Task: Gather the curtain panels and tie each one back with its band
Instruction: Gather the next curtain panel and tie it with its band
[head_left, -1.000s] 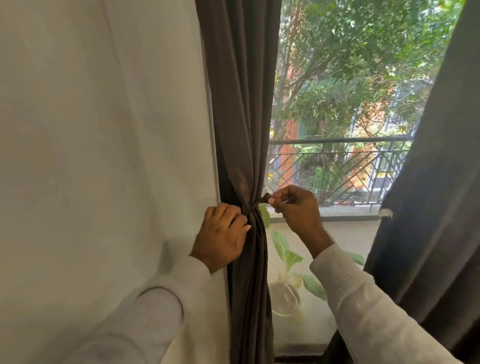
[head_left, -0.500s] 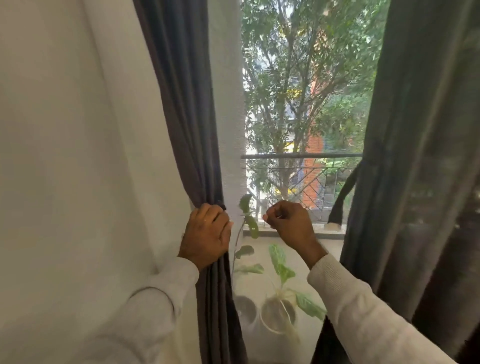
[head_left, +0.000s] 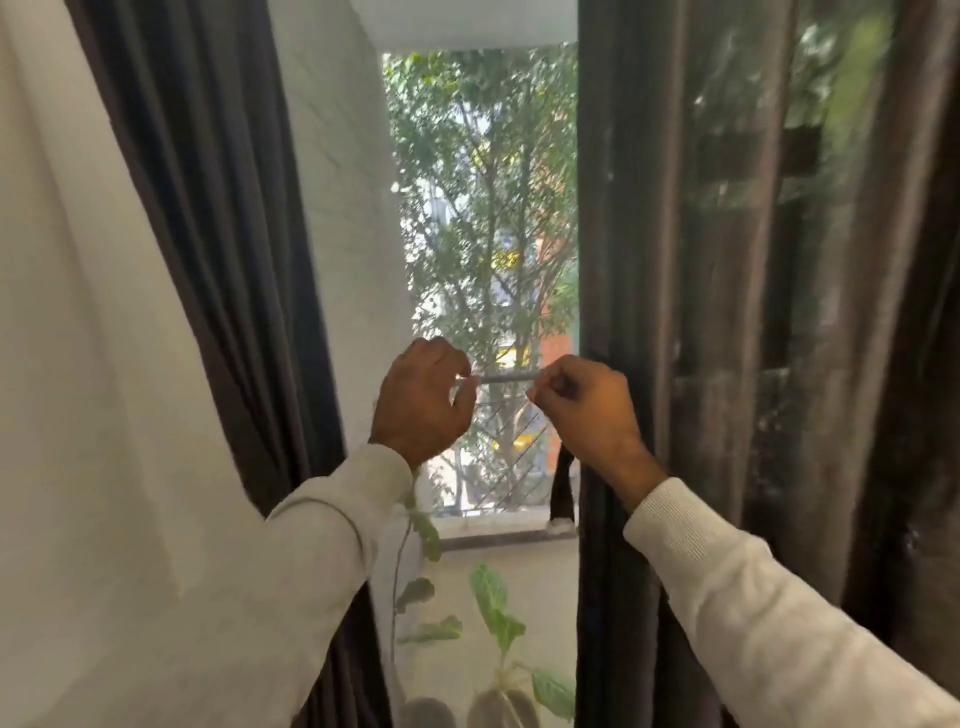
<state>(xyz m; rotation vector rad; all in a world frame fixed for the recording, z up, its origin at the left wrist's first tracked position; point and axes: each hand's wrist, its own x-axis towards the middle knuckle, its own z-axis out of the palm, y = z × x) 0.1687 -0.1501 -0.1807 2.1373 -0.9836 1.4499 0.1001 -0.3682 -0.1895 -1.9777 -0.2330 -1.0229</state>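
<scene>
Neither grip holds anything: the left hand (head_left: 423, 402) hangs loosely curled in the window gap, clear of the left curtain panel (head_left: 218, 249), and the right hand (head_left: 587, 410) is curled closed beside the inner edge of the right curtain panel (head_left: 727, 312). A dark band (head_left: 562, 486) dangles loose just below the right hand, above potted plants (head_left: 498, 618) under the sill.

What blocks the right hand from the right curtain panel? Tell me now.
Nothing visible does. The right hand is raised just beside the inner edge of the right curtain panel, with only open air between them. The hanging band lies below the hand, out of its way.
</scene>
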